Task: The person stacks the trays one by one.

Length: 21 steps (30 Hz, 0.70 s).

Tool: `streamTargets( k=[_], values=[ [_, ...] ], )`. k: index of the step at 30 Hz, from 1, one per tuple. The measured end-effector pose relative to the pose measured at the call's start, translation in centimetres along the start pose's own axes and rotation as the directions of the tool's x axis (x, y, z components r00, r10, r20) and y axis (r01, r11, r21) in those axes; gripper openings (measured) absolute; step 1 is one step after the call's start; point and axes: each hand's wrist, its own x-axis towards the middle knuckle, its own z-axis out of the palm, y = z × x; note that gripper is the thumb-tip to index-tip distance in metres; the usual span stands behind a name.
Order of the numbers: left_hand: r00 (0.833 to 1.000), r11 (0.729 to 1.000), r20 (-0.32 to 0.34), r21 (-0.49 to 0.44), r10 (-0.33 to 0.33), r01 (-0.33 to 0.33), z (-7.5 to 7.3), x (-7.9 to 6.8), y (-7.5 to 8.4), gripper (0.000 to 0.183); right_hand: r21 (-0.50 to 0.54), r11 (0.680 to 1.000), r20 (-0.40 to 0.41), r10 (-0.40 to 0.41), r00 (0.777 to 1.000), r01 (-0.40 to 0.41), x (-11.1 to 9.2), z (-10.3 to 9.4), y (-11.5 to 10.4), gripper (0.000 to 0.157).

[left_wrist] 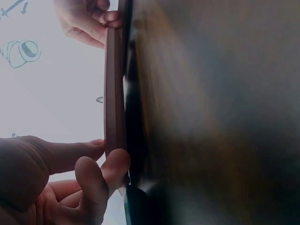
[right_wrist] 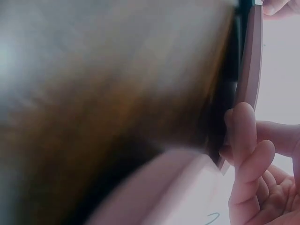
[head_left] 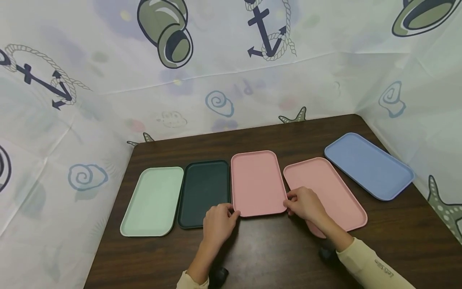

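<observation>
A pink tray (head_left: 258, 182) lies between both hands, its long sides running away from me. At its near left corner the left hand (head_left: 219, 224) pinches the rim between thumb and fingers. The right hand (head_left: 304, 204) pinches the near right corner the same way. In the left wrist view the tray's edge (left_wrist: 115, 89) stands between thumb and fingertips, just off the dark tabletop. The right wrist view shows the right fingers (right_wrist: 243, 126) against that edge too. A second pink tray (head_left: 339, 192) lies slanted on the right, partly covered by the right hand and wrist.
Left of the held tray lie a dark green tray (head_left: 203, 192) and, farther left, a light green tray (head_left: 153, 200). A blue tray (head_left: 369, 166) lies slanted at the right edge of the brown table (head_left: 274, 249). Patterned cloth (head_left: 231, 72) hangs behind and on both sides.
</observation>
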Motion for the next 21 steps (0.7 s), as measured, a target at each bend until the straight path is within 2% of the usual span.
streamTargets(
  k=[6,12,21],
  values=[
    [1.0,1.0,0.004,0.019,0.008,-0.008,0.0,2.0,0.2,0.015,-0.018,1.0,-0.002,0.006,1.0,-0.006,1.8,-0.3,0.0,0.024],
    [0.999,0.999,0.031,0.05,0.01,-0.012,-0.2,4.0,0.3,0.014,-0.011,1.0,0.001,0.017,1.0,-0.017,3.1,-0.4,-0.4,0.011],
    [0.994,0.999,0.106,0.052,-0.008,0.002,-0.5,6.2,0.6,0.018,-0.039,0.999,0.036,0.035,0.999,-0.034,4.7,-1.0,-1.2,0.019]
  ],
)
